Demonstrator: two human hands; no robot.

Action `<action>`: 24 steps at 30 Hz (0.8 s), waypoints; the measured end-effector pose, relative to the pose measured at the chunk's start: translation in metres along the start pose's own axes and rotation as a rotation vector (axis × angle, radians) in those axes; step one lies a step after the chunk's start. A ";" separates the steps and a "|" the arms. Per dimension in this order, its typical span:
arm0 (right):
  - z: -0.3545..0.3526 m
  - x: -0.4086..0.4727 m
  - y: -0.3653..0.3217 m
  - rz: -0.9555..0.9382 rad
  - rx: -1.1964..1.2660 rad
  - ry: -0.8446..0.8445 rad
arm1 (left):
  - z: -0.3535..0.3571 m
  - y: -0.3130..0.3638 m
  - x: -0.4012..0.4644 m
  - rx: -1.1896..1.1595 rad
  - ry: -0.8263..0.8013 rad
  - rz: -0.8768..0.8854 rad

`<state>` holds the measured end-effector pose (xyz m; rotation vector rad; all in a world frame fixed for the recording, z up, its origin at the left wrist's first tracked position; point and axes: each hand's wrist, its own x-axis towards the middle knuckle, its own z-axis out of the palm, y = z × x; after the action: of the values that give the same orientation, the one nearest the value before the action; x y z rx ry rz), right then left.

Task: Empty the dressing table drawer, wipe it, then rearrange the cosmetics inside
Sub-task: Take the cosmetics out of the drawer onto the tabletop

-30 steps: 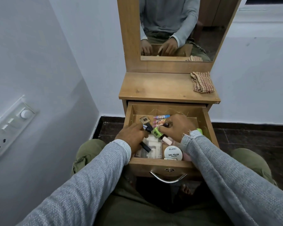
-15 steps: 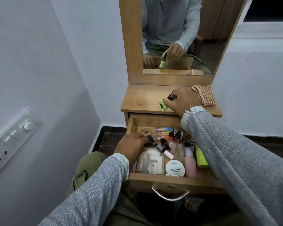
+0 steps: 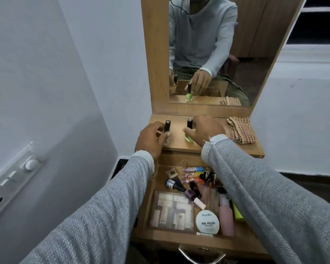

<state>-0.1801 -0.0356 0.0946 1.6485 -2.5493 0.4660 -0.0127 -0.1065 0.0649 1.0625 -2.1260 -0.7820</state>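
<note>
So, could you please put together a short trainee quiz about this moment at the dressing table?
1. True or false: the green nail polish bottle stands upright on the tabletop.
2. Which hand holds the tall black-capped bottle? A) left hand B) right hand
3. Fill in: the checked cloth lies on the tabletop's ____ side.

Key: 1 true; 2 A; 3 right.

Both arms wear a loose, light grey knit sweater, its weave speckled. The left sleeve (image 3: 95, 212) ends in a paler ribbed cuff; the right sleeve (image 3: 271, 197) has a frayed cuff — loose threads at upper centre. Olive-green trousers show in the mirror reflection.
</note>
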 end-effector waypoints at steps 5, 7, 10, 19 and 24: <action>0.019 -0.001 0.011 0.051 0.235 -0.089 | 0.005 0.003 0.022 -0.049 0.042 -0.070; 0.024 -0.001 0.014 0.077 0.264 -0.110 | 0.009 0.004 0.030 -0.062 0.044 -0.096; 0.030 0.001 0.015 0.091 0.311 -0.093 | 0.015 0.005 0.039 -0.067 0.043 -0.129; 0.049 0.020 0.012 0.138 0.530 -0.032 | 0.026 -0.006 0.047 -0.109 -0.011 -0.154; 0.050 0.014 0.013 0.131 0.651 -0.028 | 0.024 -0.019 0.038 -0.168 -0.087 -0.159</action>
<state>-0.1924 -0.0573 0.0469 1.6378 -2.7016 1.4139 -0.0398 -0.1421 0.0460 1.1350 -2.0233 -1.0806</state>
